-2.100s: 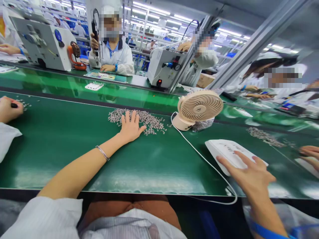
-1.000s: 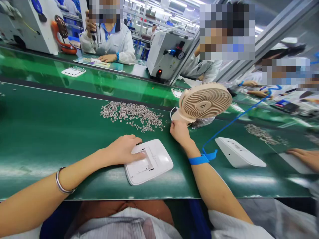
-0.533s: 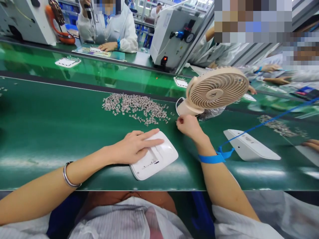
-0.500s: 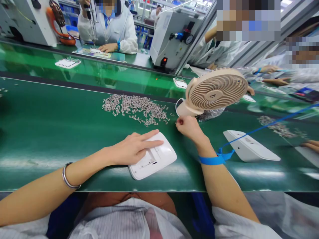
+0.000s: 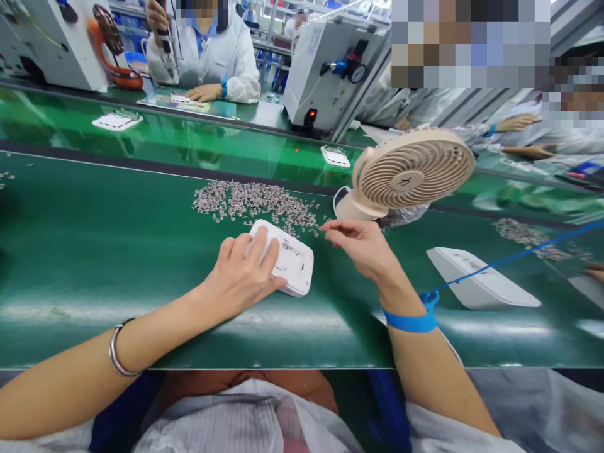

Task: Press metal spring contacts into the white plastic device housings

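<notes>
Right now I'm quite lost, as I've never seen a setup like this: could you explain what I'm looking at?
No machine arm here: these are a person's two bare hands, seen by one camera worn on that person's head, looking forward and down. The left hand grips a white case on a green work surface. The right hand, with a blue strap at its wrist, has thumb and finger drawn together beside a pile of small parts; whether they pinch one is too small to tell. Behind that hand stands a beige fan, and to its right rests another white case. Across the way, co-workers in white coats are at work.
</notes>
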The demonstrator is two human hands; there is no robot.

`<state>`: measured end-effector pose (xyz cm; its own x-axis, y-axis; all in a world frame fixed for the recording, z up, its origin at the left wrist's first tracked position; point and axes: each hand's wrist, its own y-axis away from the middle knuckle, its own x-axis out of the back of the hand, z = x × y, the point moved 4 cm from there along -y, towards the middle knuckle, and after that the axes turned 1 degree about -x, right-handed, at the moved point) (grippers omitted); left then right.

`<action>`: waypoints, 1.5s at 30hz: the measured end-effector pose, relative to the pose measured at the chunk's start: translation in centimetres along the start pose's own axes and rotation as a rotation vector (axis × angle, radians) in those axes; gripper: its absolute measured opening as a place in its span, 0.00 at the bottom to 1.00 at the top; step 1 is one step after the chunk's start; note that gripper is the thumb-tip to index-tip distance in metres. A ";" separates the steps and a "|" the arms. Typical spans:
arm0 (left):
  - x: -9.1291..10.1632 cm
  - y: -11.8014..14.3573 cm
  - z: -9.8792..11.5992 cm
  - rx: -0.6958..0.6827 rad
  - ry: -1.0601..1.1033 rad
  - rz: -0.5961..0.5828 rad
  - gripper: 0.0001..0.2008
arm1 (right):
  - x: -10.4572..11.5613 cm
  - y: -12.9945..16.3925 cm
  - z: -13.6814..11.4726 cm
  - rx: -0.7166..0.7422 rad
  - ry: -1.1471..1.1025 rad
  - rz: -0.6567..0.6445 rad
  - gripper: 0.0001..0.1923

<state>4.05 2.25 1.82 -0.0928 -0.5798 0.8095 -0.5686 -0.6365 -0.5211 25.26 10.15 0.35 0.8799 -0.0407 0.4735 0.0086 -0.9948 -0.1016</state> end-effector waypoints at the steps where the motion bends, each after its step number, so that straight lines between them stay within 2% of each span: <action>1: -0.2 0.2 0.3 -0.056 0.030 -0.002 0.24 | -0.6 0.2 -0.2 0.008 -0.052 -0.027 0.12; 4: -0.8 0.7 1.1 -0.139 0.055 -0.071 0.24 | -2.1 1.0 -1.1 0.066 -0.157 -0.095 0.11; 9: -0.6 0.9 1.9 -0.065 -0.079 -0.068 0.21 | -3.8 2.2 -2.1 0.276 -0.052 -0.090 0.07; 14: -0.4 1.0 2.2 -0.048 -0.073 -0.052 0.21 | -4.8 2.7 -2.8 0.481 0.075 -0.076 0.06; 23: -0.8 1.3 2.8 -0.119 -0.018 -0.042 0.20 | -5.7 3.3 -3.2 0.606 0.081 -0.060 0.06; 29: -0.9 1.3 3.0 -0.154 0.037 -0.020 0.19 | -6.3 3.0 -2.5 0.601 0.081 0.008 0.06; 37: -0.6 1.2 3.0 -0.143 0.058 -0.035 0.18 | -6.0 3.2 -2.6 0.607 0.065 -0.009 0.05; 45: -0.6 1.0 3.2 -0.130 0.020 -0.117 0.18 | -6.4 3.4 -2.2 0.533 0.107 0.041 0.05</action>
<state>6.16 0.35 -0.02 -0.0347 -0.4947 0.8684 -0.6775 -0.6271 -0.3843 18.65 6.87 -1.10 0.8316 -0.1157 0.5432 0.2390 -0.8082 -0.5382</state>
